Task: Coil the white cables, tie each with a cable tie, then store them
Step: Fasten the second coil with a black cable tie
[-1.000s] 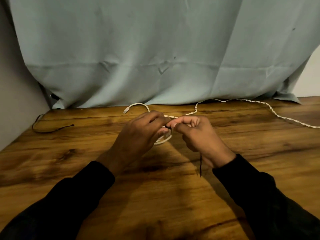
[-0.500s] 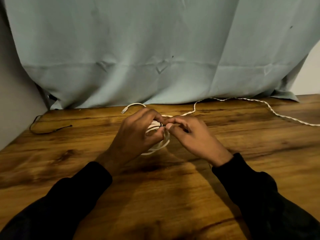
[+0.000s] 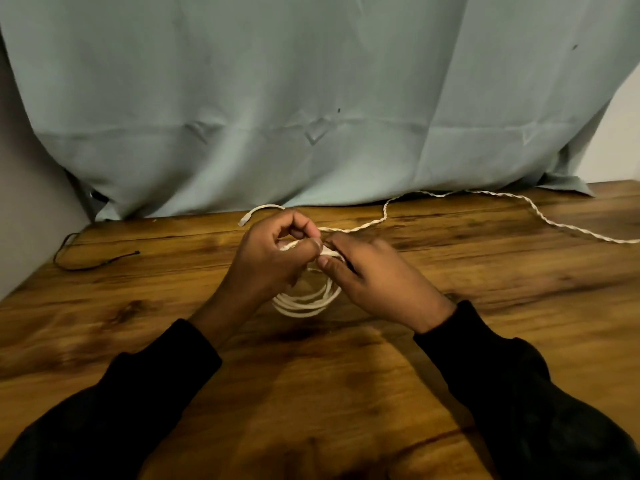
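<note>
At frame centre, the left hand [image 3: 266,258] and right hand [image 3: 374,282] pinch the white cable [image 3: 304,303], looped in several thin rounds over the tabletop [image 3: 311,393].

A wooden table [image 3: 346,393] carries a twisted white cable [image 3: 540,216] and a thin black cord [image 3: 86,266].

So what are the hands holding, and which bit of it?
Both the left hand and right hand pinch the coiled white cable at the top of its loops, where the fingers meet; the lower loops hang free.
</note>
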